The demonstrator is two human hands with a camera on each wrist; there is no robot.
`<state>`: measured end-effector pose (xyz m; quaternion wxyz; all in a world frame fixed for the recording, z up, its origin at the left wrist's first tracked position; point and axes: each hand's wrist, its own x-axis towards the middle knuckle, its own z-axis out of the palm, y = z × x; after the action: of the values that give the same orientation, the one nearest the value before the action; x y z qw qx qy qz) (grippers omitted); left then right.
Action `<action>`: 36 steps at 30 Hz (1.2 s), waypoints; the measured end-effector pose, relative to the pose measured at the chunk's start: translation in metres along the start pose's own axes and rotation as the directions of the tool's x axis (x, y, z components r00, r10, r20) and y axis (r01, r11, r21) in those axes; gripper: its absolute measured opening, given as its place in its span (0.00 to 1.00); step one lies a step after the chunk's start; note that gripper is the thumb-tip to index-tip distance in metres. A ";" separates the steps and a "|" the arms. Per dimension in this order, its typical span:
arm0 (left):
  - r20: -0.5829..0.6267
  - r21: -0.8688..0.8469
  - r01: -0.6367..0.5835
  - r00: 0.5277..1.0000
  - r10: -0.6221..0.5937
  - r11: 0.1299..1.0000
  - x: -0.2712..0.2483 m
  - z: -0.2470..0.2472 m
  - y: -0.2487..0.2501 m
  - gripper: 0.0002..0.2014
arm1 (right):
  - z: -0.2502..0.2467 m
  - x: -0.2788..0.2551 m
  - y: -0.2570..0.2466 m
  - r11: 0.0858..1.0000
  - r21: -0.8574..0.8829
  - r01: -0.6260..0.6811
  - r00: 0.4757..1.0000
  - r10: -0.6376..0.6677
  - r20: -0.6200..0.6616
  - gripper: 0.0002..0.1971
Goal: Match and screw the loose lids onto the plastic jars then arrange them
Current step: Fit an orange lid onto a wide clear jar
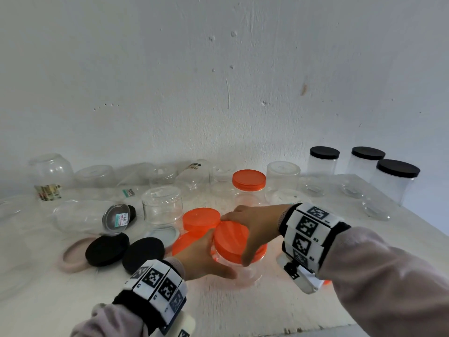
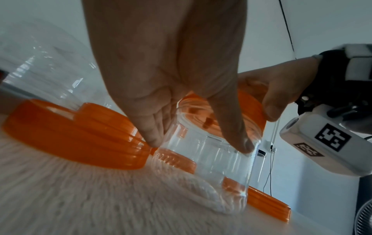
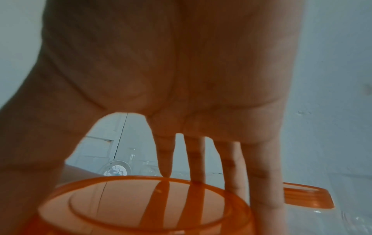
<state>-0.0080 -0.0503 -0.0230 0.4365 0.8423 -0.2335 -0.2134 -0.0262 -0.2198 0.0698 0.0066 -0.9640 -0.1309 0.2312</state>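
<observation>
A clear plastic jar (image 1: 243, 268) stands on the white table near the front middle. My left hand (image 1: 206, 259) grips its wall from the left, fingers and thumb pressed on the clear side (image 2: 201, 167). An orange lid (image 1: 232, 242) sits tilted on the jar's mouth. My right hand (image 1: 252, 227) grips this lid from above, thumb on the near rim and fingers over the far rim. In the right wrist view the fingers (image 3: 167, 159) reach down over the orange lid (image 3: 141, 206). The left wrist view shows the lid (image 2: 251, 103) capping the jar.
Two loose orange lids (image 1: 201, 218) lie just left of the jar; a third (image 2: 267, 205) lies right of it. Two black lids (image 1: 107, 249) and a pink lid (image 1: 73, 256) lie front left. An orange-lidded jar (image 1: 249, 181), several open clear jars and three black-lidded jars (image 1: 324, 164) stand behind.
</observation>
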 end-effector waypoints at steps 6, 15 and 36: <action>-0.012 0.005 -0.003 1.000 0.003 1.000 0.001 0.000 -0.001 0.53 | -0.004 0.001 -0.002 0.999 -0.037 0.020 1.000 -0.020 0.017 0.53; -0.016 -0.049 -0.018 1.000 0.017 0.999 0.003 0.001 -0.004 0.51 | 0.001 0.008 -0.005 0.997 -0.067 -0.038 0.999 0.036 -0.031 0.55; -0.004 -0.038 0.002 1.000 -0.002 0.999 0.005 0.001 -0.008 0.54 | 0.000 0.009 -0.004 0.994 -0.083 -0.070 0.997 0.068 -0.021 0.55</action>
<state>-0.0029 -0.0500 -0.0314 0.4526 0.8345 -0.2277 -0.2165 -0.0198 -0.2137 0.0661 -0.0404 -0.9695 -0.1070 0.2168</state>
